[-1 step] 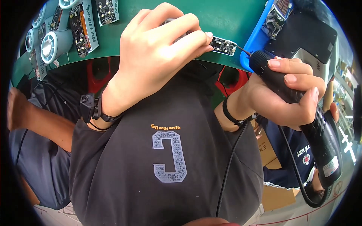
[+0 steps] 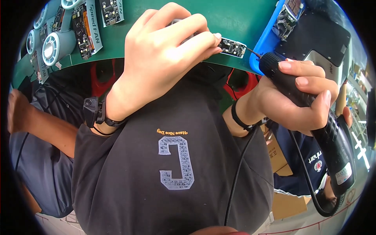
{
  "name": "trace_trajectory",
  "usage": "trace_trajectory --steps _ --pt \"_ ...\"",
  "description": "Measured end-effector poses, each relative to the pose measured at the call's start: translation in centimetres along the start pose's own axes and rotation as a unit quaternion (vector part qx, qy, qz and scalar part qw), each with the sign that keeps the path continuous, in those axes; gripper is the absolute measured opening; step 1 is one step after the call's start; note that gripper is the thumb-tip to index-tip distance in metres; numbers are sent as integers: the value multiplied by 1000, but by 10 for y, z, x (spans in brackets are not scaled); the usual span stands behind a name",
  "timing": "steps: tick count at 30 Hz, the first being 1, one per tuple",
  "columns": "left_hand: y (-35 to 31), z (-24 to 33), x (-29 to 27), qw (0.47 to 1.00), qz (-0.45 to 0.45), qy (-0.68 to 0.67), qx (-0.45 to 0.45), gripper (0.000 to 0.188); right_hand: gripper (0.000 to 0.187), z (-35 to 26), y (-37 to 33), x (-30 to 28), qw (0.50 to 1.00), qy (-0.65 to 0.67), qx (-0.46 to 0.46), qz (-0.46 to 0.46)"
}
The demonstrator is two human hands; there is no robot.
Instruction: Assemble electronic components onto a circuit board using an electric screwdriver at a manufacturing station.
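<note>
My left hand (image 2: 164, 51) is closed over a handheld fan on the green tabletop, its fingers hiding most of it. Out past my fingertips sticks the fan's handle end, with a black circuit board (image 2: 233, 47) exposed in a pale shell. My right hand (image 2: 301, 88) grips a black electric screwdriver (image 2: 333, 145), fingers wrapped round its front part. The thin bit points left and its tip is at the board's right end; whether it touches a screw I cannot make out.
Several light-blue fans (image 2: 58, 49) with open handles lie at the left of the green table (image 2: 156, 4). At the right stand a blue bin (image 2: 256, 58) and a black-and-grey device (image 2: 317, 37). A cable (image 2: 299, 156) hangs from the screwdriver. Other people sit on both sides.
</note>
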State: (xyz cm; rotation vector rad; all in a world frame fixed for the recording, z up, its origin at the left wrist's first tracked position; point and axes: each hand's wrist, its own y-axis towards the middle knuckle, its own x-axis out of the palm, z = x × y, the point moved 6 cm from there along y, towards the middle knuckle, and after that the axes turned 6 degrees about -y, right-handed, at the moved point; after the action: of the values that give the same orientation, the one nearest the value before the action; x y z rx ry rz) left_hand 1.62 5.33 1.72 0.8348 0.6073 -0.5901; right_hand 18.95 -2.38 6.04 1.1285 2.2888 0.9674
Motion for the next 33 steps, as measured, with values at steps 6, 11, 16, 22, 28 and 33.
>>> trace_trajectory --steps 6,11,16,22,28,33 --pt "-1 -2 1 1000 7 -6 -1 20 22 1 -1 2 999 9 -39 1" --pt "-1 -1 0 1000 5 -1 1 20 20 -1 -1 3 999 27 -31 11" --pt "-1 -1 0 1000 6 -3 -3 21 20 -4 3 14 1000 24 -19 -5" --pt "-1 1 -3 1000 13 6 -4 21 32 2 1 13 998 40 2 -45" --pt "-1 3 -2 1000 13 -4 2 21 40 3 -1 8 992 96 39 -78" --pt "-4 -3 2 1000 3 -26 13 21 34 -2 -4 7 997 41 53 -24"
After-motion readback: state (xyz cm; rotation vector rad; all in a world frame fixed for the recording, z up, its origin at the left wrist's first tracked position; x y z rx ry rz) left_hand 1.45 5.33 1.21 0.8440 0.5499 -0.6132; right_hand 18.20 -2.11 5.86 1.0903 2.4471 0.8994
